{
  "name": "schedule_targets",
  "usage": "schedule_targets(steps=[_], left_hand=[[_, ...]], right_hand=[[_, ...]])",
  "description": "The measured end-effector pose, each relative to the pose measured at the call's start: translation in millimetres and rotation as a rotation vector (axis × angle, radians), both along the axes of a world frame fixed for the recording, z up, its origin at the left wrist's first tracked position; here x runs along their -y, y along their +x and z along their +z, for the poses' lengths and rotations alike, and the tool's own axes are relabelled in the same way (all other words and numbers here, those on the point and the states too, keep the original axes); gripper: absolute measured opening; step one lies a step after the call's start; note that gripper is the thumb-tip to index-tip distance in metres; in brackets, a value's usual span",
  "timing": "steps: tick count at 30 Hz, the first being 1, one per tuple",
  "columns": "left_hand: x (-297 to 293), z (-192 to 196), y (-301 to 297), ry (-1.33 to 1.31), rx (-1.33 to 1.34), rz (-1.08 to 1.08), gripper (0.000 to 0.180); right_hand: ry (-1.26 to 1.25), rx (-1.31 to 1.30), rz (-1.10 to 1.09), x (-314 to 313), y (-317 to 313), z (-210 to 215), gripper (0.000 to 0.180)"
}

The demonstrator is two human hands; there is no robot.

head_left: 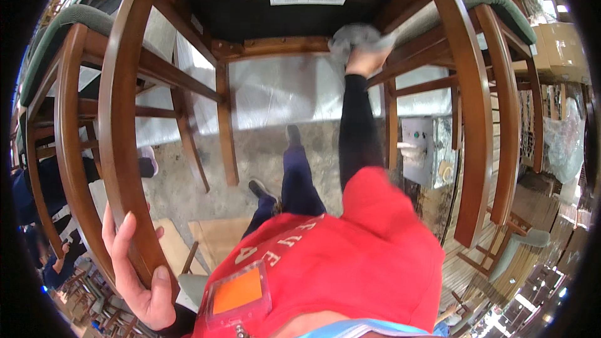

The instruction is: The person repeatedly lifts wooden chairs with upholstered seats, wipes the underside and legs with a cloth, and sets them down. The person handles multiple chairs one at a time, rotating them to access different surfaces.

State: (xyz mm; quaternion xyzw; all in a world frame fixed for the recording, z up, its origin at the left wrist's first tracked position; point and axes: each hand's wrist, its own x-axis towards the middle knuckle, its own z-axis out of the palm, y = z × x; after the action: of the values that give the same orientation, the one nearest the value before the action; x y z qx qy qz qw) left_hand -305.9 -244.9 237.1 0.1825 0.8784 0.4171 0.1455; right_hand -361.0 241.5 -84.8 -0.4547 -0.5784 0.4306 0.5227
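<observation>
- Overall exposure: bright, even daylight; colours saturated, the red shirt (350, 256) vivid.
- Light source: appears to enter from the upper right, where cartons (560, 44) and a window area are washed out.
- Glare: the clear plastic sheeting (275, 91) behind the chair frame (125, 87) reflects white; detail is lost there.
- Shadows: the underside of the seat (275, 12) is dark; soft shadows lie on the concrete floor (263, 150).
- Blur: the right hand (366, 59) and the grey cloth (357, 36) are smeared by motion.
- Distortion: strong fisheye; the chair's legs bow outward, black vignette at all corners.
- Focus: edge zones soft, background clutter at lower right indistinct.
</observation>
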Motion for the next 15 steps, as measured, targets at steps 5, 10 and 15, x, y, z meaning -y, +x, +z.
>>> schedule_targets(steps=[5,10,15], left_hand=[[3,-6,11,0.060,-0.047,0.082,0.073],[2,-10,1,0.139,-0.068,0.052,0.068],[-3,-8,7,0.119,-0.064,0.104,0.067]], right_hand=[[0.735,-0.018,-0.124,-15,-34,110,0.050],[0.558,0.430,-0.303,-20,3,-45,0.087],[0.251,0.260,0.207,88,-5,-57,0.071]])
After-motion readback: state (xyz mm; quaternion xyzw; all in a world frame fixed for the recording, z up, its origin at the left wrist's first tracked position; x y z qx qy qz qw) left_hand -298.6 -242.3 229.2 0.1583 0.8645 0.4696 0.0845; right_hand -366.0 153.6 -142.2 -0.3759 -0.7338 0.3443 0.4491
